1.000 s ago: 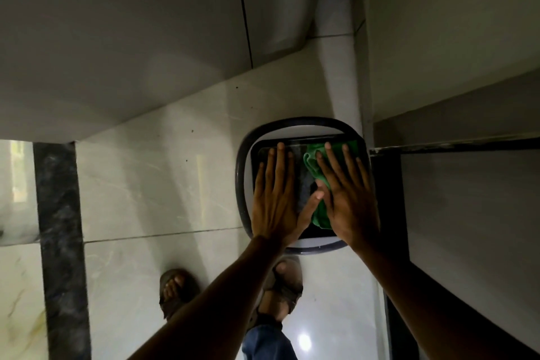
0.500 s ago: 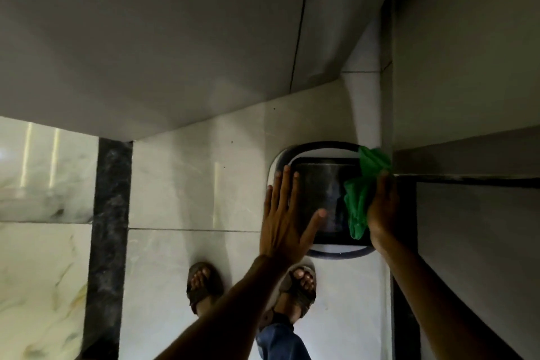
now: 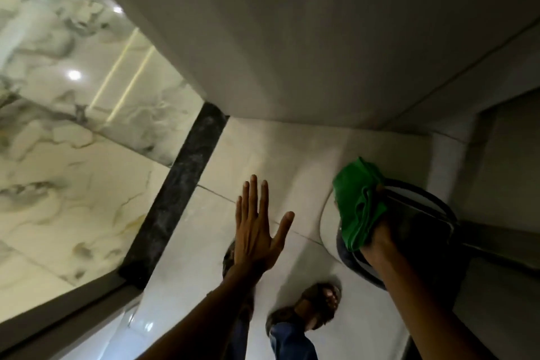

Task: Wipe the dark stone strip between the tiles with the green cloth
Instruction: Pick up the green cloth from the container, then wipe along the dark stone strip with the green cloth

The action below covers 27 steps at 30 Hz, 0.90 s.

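The right hand (image 3: pixel 380 238) grips the green cloth (image 3: pixel 358 207) (bunched up) at the right. The left hand (image 3: pixel 257 231) is flat and empty. The dark stone strip (image 3: pixel 175 196) lies well left, so bring the cloth over and press along it.

Both forearms are bare, with no sleeves, watch or rings visible on the left hand (image 3: pixel 257 231) or the right hand (image 3: pixel 380 238). The person wears blue trousers (image 3: pixel 292 342) and brown open-toed sandals (image 3: pixel 317 308).
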{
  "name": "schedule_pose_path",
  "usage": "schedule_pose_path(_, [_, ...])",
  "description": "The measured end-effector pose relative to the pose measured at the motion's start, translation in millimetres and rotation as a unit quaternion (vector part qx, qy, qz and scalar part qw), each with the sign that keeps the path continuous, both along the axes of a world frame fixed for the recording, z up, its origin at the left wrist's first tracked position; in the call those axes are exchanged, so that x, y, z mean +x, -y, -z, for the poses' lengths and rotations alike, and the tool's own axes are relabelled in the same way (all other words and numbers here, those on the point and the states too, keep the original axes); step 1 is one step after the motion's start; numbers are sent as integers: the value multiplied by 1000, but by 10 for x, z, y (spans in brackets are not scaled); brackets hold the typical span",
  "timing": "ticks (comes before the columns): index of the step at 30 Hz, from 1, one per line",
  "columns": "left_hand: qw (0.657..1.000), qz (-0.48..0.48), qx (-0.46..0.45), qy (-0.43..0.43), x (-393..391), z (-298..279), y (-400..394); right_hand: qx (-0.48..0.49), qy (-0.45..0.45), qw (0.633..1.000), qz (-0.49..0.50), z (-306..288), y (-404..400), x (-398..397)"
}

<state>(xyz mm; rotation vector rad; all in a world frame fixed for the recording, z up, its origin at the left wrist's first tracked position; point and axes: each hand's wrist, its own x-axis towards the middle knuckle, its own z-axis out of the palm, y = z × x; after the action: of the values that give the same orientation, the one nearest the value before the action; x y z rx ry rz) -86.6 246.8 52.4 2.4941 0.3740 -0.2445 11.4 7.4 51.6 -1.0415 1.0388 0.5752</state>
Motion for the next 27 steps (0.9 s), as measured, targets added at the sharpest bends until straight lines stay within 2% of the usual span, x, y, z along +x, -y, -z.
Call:
schedule_pose_path(6, [993,-113,34,-20,-730,-94,-1026,115,21,992,-48,-208,-1063,-8])
schedule_pose_path(8, [985,-163,41,-25,-1018,-102,-1346,126,25,990,-59,-291,-1422,-84])
schedule_pose_path(14, [969,-239,38,-46,-1853,111,-2124,211,29,971,-113,-162,-2445,-386])
schedule_pose_path(19, [952,-300,44,-48,-2360,499,-2520,200,24,954,-223,14,-3236,-612])
schedule_pose_path(24, [935,-347,37,-53,-2725,1020,-2813,121,49,930,-342,429,-4008,-823])
schedule_pose_path(27, [930,-360,31,-67,-2970,1453,-2922,71,77,925,-366,824,-4419,-942])
